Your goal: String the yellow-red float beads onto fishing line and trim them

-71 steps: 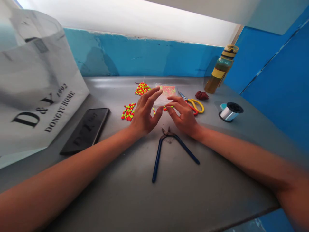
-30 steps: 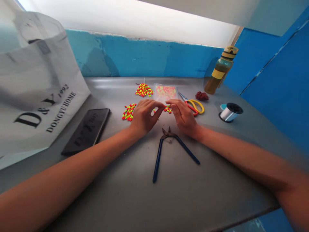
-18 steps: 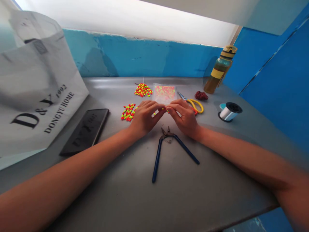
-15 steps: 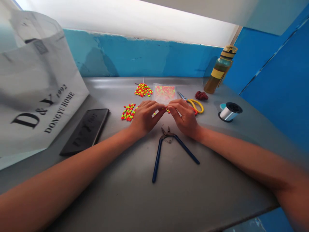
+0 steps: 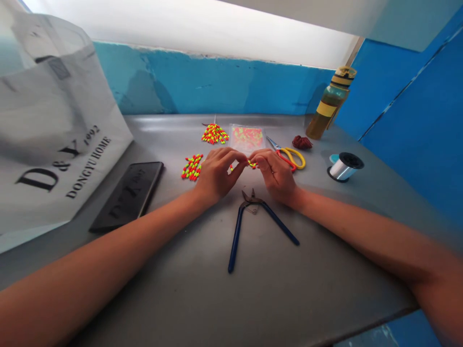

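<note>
My left hand [image 5: 217,174] is closed in a pinch, thumb against fingertips. Its tips meet those of my right hand [image 5: 277,177], whose fingers are curled together. Whatever is pinched between them is too small to make out. Just beyond the fingertips, a few red and yellow beads [image 5: 252,164] show. Left of my left hand lies a patch of red and yellow beads [image 5: 191,167]. Behind it, a fan-shaped bunch of similar beads [image 5: 214,134] rests on the table. A clear box of beads [image 5: 248,137] sits behind my hands. Below them, blue-handled pliers [image 5: 237,236] lie spread.
Scissors [image 5: 297,157] with yellow and red handles lie beyond my right hand. Further right are dark red cord [image 5: 302,142], a spool [image 5: 344,167] and a bottle [image 5: 327,111]. A phone [image 5: 128,196] and a large white bag [image 5: 54,130] occupy the left.
My right thumb and fingers have shifted slightly, uncovering more of the beads behind the fingertips. My left hand stays nearly in place, and the objects on the table have not moved.
</note>
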`<state>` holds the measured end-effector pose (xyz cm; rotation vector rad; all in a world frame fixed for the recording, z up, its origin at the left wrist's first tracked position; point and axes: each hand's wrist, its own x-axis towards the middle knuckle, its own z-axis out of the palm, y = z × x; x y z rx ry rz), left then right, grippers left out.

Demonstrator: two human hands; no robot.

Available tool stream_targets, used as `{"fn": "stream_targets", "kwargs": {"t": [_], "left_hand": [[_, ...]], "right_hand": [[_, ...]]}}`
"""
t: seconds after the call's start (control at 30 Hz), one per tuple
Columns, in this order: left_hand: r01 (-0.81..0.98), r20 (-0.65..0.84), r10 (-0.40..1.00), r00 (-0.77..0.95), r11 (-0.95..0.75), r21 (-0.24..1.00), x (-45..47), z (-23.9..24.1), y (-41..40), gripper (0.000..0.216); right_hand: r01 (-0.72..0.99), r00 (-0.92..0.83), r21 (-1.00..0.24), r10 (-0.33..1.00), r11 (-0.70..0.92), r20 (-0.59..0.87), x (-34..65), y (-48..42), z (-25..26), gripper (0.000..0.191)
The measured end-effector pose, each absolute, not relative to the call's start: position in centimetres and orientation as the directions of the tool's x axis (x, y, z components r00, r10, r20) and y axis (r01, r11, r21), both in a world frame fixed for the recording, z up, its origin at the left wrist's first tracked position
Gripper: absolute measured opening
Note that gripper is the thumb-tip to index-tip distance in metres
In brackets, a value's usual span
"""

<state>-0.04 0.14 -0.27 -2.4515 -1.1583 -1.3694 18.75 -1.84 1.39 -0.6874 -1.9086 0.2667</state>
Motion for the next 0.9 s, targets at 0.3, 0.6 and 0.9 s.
{"fn": "stream_targets", "kwargs": {"t": [0.3, 0.6, 0.9], "left_hand": [[0.66, 0.768, 0.567, 0.297, -0.704, 0.264, -0.08, -0.42, 0.23, 0.008], [0.682, 0.76, 0.579, 0.293, -0.684, 0.259, -0.08, -0.23, 0.05, 0.007], [0.71, 0.714, 0.637, 0.291, -0.644, 0.286, -0.09, 0.02, -0.21, 0.007]], "right_hand": [[0.287, -0.331, -0.448, 0.527, 0.847, 0.783, 18.68, -2.11, 1.55, 0.027], [0.327, -0.39, -0.366, 0.478, 0.871, 0.787, 18.77, -2.29, 1.69, 0.028], [0.355, -0.394, -0.332, 0.462, 0.874, 0.794, 18.57, -2.21, 1.64, 0.027]]}}
